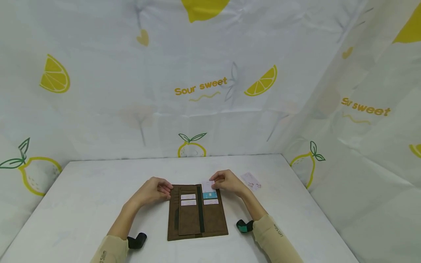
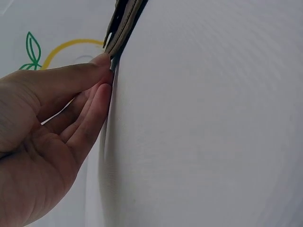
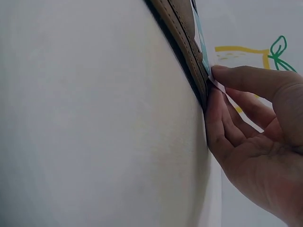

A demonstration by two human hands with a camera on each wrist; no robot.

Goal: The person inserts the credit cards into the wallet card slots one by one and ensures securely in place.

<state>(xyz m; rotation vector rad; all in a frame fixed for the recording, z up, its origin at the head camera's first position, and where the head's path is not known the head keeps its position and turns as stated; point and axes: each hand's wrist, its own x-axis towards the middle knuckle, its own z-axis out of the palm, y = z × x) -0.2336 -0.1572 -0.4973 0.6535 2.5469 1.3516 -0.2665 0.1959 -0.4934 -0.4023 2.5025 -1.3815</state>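
A brown wallet [image 1: 215, 219] lies open flat on the white table. In the left wrist view my left hand [image 2: 52, 123] pinches the wallet's edge [image 2: 124, 35] between thumb and fingers; in the head view this is its upper left corner. My right hand [image 1: 228, 181] pinches a pale card [image 1: 207, 186] at the upper right, its lower part behind a blue card [image 1: 209, 195]. The right wrist view shows the pale card's corner [image 3: 217, 84] between thumb and fingers. White cards [image 1: 188, 199] show in the left side's slots, and another white card [image 1: 211, 201] sits below the blue one.
A loose pale card with red marks [image 1: 251, 181] lies on the table [image 1: 98, 190] right of the wallet. Black wrist devices [image 1: 137, 241] are worn at both sleeves. A lemon-print sheet [image 1: 131, 91] hangs behind the table and along its right side.
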